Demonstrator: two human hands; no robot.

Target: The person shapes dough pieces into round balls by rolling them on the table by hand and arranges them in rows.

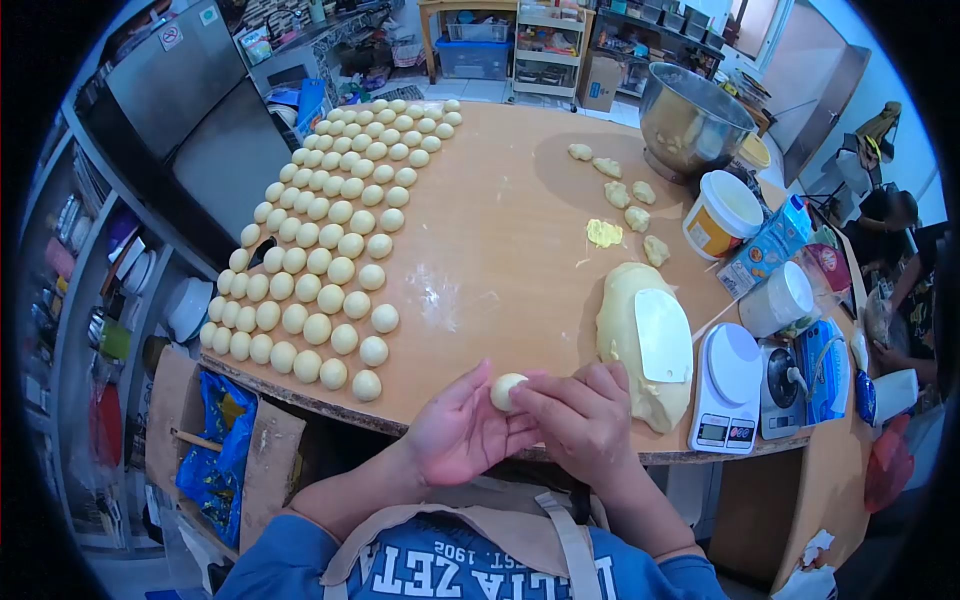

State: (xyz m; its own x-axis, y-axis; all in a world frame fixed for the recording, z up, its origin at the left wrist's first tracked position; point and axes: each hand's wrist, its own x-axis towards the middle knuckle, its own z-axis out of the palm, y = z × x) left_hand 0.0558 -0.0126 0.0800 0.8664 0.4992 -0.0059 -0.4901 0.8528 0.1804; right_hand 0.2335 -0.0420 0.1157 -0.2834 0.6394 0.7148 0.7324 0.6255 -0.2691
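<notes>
My left hand (pixel 465 425) is palm up with its fingers spread, just past the table's near edge. A small round dough ball (pixel 508 392) is above its fingers, pinched by the thumb and fingers of my right hand (pixel 580 415). To the right of my hands lies a large dough mass (pixel 622 310) with a white flat scraper (pixel 663 335) on top. Many dough balls (pixel 330 235) stand in rows on the left side of the table. Several irregular dough pieces (pixel 616 193) and a flattened yellow piece (pixel 604 233) lie farther back.
A digital scale (pixel 730 375), a white-lidded tub (pixel 725 212), a blue carton (pixel 768 245) and a metal mixing bowl (pixel 692 120) line the right side. An open cardboard box (pixel 270 470) sits below the table at left. A person (pixel 890 215) is at far right.
</notes>
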